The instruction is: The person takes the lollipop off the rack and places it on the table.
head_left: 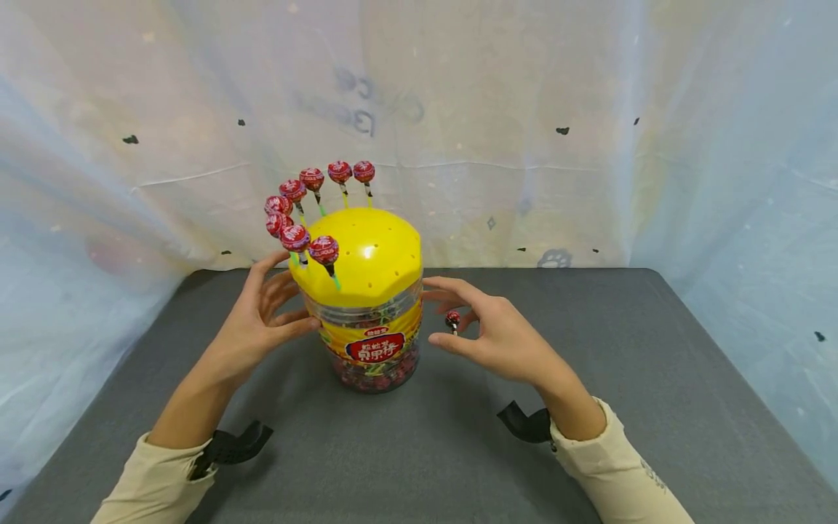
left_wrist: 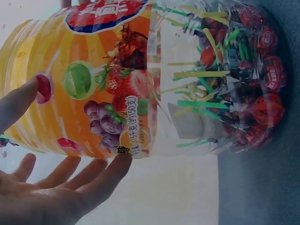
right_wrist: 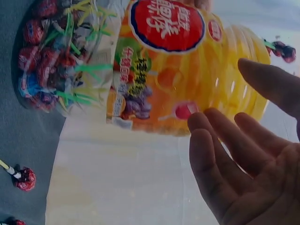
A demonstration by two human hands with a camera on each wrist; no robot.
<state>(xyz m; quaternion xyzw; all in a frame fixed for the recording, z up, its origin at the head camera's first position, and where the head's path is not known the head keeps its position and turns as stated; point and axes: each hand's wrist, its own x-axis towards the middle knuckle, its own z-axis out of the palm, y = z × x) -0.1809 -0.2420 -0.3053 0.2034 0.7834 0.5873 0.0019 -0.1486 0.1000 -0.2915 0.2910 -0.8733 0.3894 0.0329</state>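
A clear plastic jar [head_left: 369,356] of lollipops with a domed yellow lid [head_left: 376,255] stands on the table. Several red-wrapped lollipops [head_left: 324,251] stick up from holes in the lid, in a curve along its left and far edges. My left hand [head_left: 262,320] is at the jar's left side, its thumb tip against the label [left_wrist: 93,75] and its other fingers spread behind. On the right, my right hand [head_left: 491,327] has its fingertips right at the jar, the thumb apart from it. Beyond the right thumb a loose lollipop [head_left: 452,319] shows, apart from the hand.
The dark grey table [head_left: 628,349] reaches back to a pale plastic curtain [head_left: 511,182], which also hangs at both sides. In the right wrist view a loose lollipop [right_wrist: 26,179] lies beside the jar, and part of another shows at the lower corner.
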